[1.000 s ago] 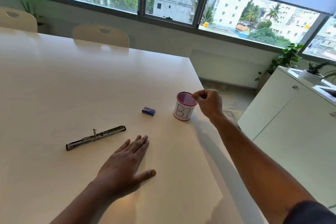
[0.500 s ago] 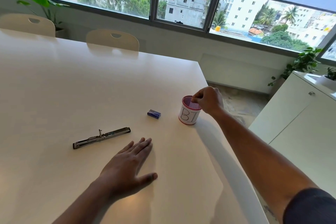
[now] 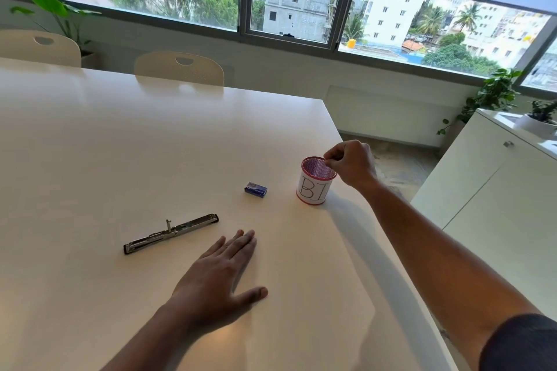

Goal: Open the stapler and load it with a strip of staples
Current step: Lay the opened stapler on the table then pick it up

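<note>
Little changed across the last 1 second, apart from the view tilting and drifting. Right hand (image 3: 351, 164), at right of centre, hovering as before over the far rim of the cup (image 3: 315, 182), fingers curled and pinched; 0.5 seconds ago dipped lower onto the rim, now lifted slightly again above it. Grip closed at thumb and fingertips, but impossible to tell whether anything sits inside the pinch: too small to see. Left hand (image 3: 221, 275), lower centre, flat on the surface (image 3: 120, 144) all along, palm down, fingers spread, holding nothing. Stapler (image 3: 171, 233) unmoved at left of centre, already swung open and lying long and flat, apart from the left fingertips and untouched. Small blue box (image 3: 256, 189), probably the staples, lying between stapler and cup, closed as far as visible, also untouched. Meaning for the task, as a judgement: opening looks done, loading not yet begun, no strip visible anywhere in the open. Dip and rise at the cup suggests either something dropped in or something picked out; not decidable from here. If empty, next call would be the blue box for a strip, then the open channel of the stapler, with the left hand well placed to steady it.
</note>
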The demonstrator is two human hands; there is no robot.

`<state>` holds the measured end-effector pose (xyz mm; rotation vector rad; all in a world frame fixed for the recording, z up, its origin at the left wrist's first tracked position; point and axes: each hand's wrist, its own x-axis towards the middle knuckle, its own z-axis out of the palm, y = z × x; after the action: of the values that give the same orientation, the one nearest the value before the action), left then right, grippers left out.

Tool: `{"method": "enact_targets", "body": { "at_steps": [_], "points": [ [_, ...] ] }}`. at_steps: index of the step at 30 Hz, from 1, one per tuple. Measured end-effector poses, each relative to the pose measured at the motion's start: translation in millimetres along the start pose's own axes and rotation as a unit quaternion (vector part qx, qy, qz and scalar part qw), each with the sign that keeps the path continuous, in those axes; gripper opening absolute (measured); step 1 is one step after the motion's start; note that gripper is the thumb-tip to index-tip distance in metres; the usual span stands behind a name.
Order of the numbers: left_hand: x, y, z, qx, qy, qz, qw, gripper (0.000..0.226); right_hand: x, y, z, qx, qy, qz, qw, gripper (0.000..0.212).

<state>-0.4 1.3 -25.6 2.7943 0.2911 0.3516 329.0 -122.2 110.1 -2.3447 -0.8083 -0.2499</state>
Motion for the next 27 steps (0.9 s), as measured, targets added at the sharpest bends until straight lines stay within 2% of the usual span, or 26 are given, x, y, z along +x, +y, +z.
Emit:
{"method": "enact_targets", "body": {
  "at_steps": [6,10,13,17,20,23,25,27],
  "points": [
    [1.2,-0.1,0.8,-0.015,-0.002,0.001,1.0,0.101,-19.7,-7.0,10.4,0.013,0.035,0.004,0.999,0.01],
    [-2.1,-0.3,-0.5,-0.021,0.001,-0.005,1.0,0.097,-53.9,-22.1,33.0,0.061,0.038,-0.014,0.997,0.008],
    [-6.5,0.4,-2.1,-0.034,0.019,-0.016,0.999,0.086,-85.8,-32.5,55.1,0.106,-0.011,-0.036,0.994,0.012],
    [-13.9,1.4,-7.4,-0.056,0.048,-0.027,0.997,0.075,-129.3,-44.1,88.0,0.133,-0.121,-0.067,0.981,0.014],
    [-25.3,-6.6,-12.7,-0.078,0.066,-0.032,0.994,0.063,-147.7,-56.7,107.7,0.144,-0.154,-0.094,0.973,0.014],
    [-36.9,-24.0,-23.3,-0.079,0.12,-0.041,0.989,0.038,-148.8,-73.3,118.9,0.161,-0.152,-0.072,0.973,0.015],
    [-43.0,-39.4,-29.8,-0.071,0.194,-0.061,0.977,0.023,-147.5,-84.1,125.1,0.154,-0.171,-0.071,0.971,0.021],
    [-48.8,-57.0,-36.6,-0.045,0.267,-0.096,0.958,0.019,-146.5,-93.8,132.3,0.139,-0.193,-0.088,0.967,0.03]
  ]
}}
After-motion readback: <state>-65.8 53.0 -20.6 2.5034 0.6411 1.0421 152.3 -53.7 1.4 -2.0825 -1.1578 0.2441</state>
